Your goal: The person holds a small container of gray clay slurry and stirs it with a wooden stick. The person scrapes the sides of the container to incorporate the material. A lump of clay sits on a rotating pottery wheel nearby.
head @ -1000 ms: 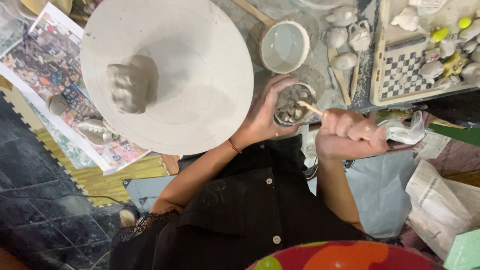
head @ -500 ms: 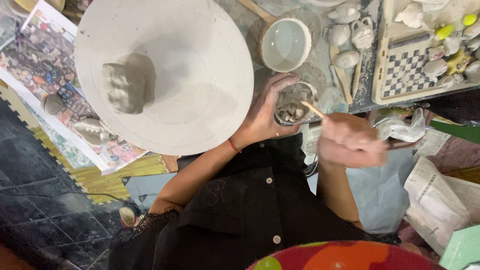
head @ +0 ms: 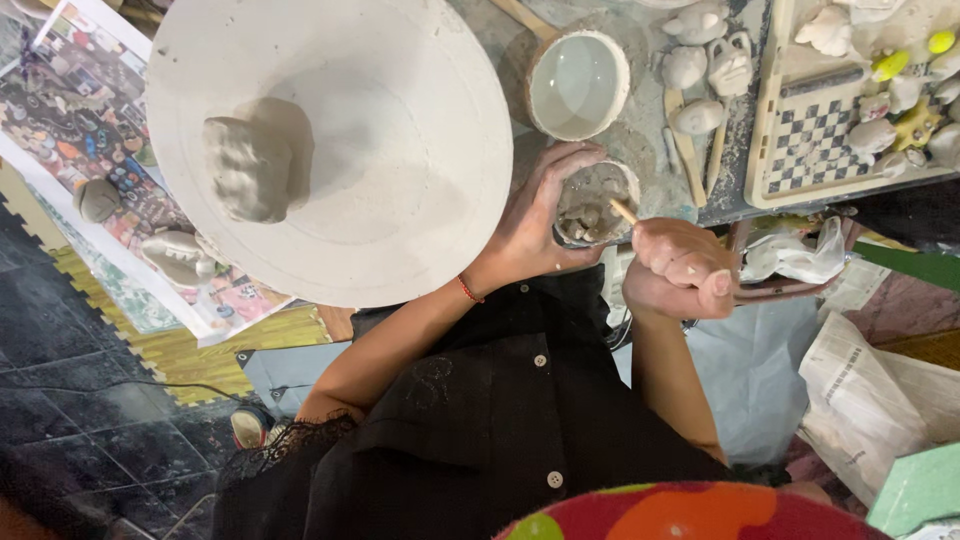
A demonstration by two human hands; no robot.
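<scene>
Her left hand (head: 530, 225) is clamped around a small cup (head: 597, 203) of clay bits, her right hand (head: 678, 268) closed on a wooden stick (head: 624, 211) poking inside, the pieces looking barely mixed.

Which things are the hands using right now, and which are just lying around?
In use:
left hand around the small clay cup
right hand holding a wooden stick

Lying around:
big round board with clay lump
water bowl
checkered tray
newspaper

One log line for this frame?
left hand: holds small cup | right hand: grips wooden stick, tip in cup | nearby: clay lump on round disc
</scene>
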